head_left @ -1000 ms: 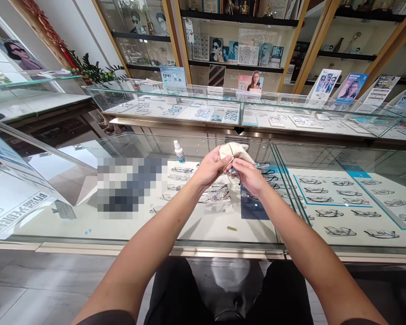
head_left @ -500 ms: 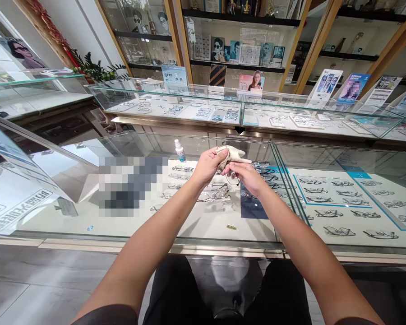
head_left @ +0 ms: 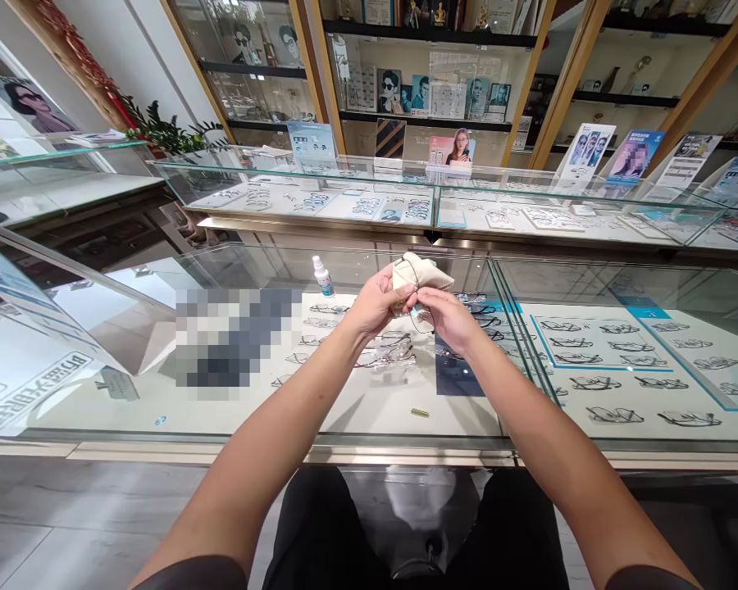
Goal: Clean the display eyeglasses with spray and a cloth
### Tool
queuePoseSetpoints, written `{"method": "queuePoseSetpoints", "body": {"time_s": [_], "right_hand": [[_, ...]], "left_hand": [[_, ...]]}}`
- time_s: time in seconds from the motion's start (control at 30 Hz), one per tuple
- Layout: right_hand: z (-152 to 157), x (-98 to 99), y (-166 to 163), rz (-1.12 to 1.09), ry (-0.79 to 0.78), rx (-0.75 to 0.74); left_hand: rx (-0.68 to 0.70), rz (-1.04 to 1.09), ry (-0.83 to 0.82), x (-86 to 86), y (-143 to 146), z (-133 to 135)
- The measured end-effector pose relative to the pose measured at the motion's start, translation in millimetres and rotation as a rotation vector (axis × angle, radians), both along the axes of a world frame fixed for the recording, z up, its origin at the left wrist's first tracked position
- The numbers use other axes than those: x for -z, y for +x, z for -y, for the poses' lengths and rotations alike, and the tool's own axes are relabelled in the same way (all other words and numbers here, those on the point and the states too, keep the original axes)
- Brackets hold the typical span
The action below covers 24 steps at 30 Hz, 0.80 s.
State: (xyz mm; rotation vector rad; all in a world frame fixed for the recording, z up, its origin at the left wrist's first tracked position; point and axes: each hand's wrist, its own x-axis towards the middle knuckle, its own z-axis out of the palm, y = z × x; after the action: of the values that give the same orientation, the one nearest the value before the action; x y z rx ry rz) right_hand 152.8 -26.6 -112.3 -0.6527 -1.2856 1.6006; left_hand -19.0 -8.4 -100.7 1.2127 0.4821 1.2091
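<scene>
Both my hands meet above the glass display counter [head_left: 160, 410]. My left hand [head_left: 375, 303] is closed on a beige cleaning cloth [head_left: 419, 272], pinching it around one lens of a thin-framed pair of glasses [head_left: 423, 316]. My right hand [head_left: 448, 318] is closed on the glasses, holding the frame by its lower lens. The cloth's loose corner sticks up to the right above my fingers. A small white spray bottle [head_left: 323, 276] stands on the counter just left of my left hand.
Under the counter glass lie several rows of spectacle frames [head_left: 596, 360]. A second glass showcase [head_left: 406, 201] runs behind, with display cards [head_left: 586, 152] on top and shelves of pictures beyond. A leaflet stand [head_left: 18, 360] leans at the left. A potted plant [head_left: 166, 131] stands far left.
The cloth has shifted in my left hand, its corner now spread up over the lens. Both hands stayed in nearly the same place above the counter.
</scene>
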Motion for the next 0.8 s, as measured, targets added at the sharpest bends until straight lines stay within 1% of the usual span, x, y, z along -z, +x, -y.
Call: {"method": "queuePoseSetpoints", "body": {"time_s": [0.13,0.27,0.33,0.4,0.5,0.6,0.73,0.8], "right_hand": [[0,7.4,-6,0.077,0.035,-0.013],[1,12.2,-11,0.132,0.078,-0.009],[2,11.4,-11,0.125,0.078,0.015],[3,8.0,-9,0.107,0.061,0.032],[5,0.1,-4,0.059,0.002,0.039],[4,-5.3,0,-0.011,-0.056,0.059],[2,-2.3,-2,-0.05,-0.092,0.107],[1,2.5,-5,-0.041,-0.1,0.113]], "left_hand": [[-0.132,0.0,0.039,1.9,7,6],[-0.203,-0.013,0.032,-0.2,10,11],[-0.177,-0.011,0.019,-1.7,9,10],[-0.118,0.009,0.011,-2.9,7,8],[-0.046,0.068,-0.006,-4.1,4,4],[-0.008,0.11,-0.043,-4.6,3,2],[0.014,0.099,-0.024,-2.8,6,4],[-0.012,0.066,-0.013,-0.8,8,5]]}}
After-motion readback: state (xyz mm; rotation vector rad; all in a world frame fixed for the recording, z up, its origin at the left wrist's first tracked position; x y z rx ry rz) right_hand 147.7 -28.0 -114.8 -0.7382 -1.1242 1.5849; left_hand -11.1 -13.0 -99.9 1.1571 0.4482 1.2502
